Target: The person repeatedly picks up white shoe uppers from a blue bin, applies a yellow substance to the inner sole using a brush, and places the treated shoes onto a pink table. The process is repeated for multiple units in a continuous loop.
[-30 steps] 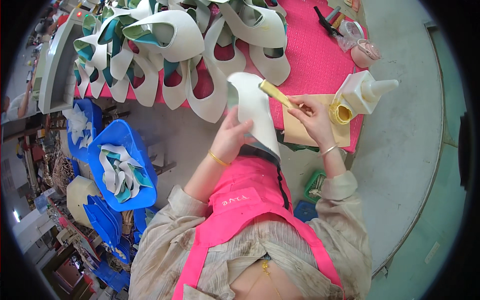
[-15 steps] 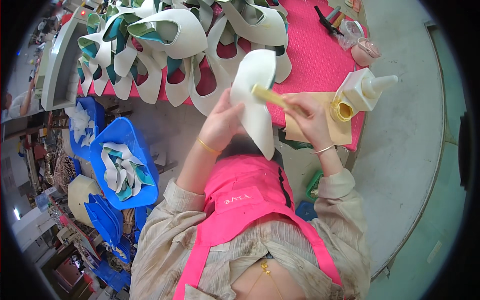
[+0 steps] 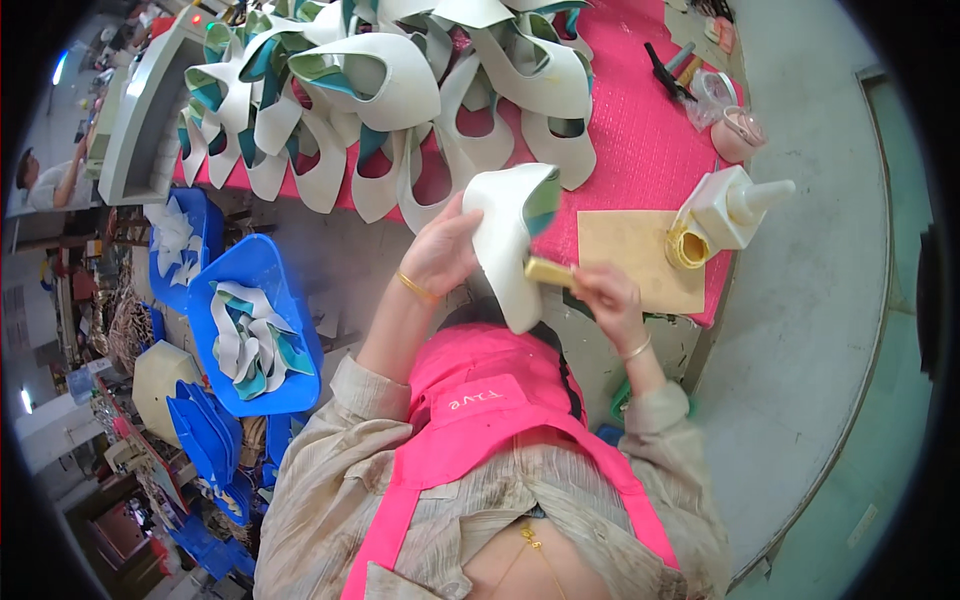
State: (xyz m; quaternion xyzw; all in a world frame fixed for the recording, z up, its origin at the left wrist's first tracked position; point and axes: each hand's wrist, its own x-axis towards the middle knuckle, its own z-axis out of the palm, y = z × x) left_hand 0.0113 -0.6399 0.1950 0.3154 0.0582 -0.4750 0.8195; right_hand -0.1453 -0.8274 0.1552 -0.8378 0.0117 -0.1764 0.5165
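My left hand (image 3: 445,252) grips a white shoe upper (image 3: 497,240) by its left side, thumb and fingers closed on it. The upper stands roughly upright above my lap, its green and teal lining showing at the upper right. In my right hand (image 3: 612,302) is a flat, yellowish brush (image 3: 551,273), held between thumb and fingers. Its tip meets the lower right edge of the upper; whether it presses on the surface I cannot tell. Right of it on the table stands a white glue bottle (image 3: 722,208) with a nozzle and a yellow-smeared round opening.
Many white shoe uppers (image 3: 385,85) hang along the pink-covered table (image 3: 640,130). A tan sheet (image 3: 625,250) lies by the glue bottle. Farther back are a pink pot (image 3: 737,135) and a black-handled tool (image 3: 668,72). At left, a blue bin (image 3: 305,355) holds white and teal pieces.
The upper has come down and turned, so its lining shows more. My right hand and the brush have moved lower, from the upper's middle to its lower right edge.
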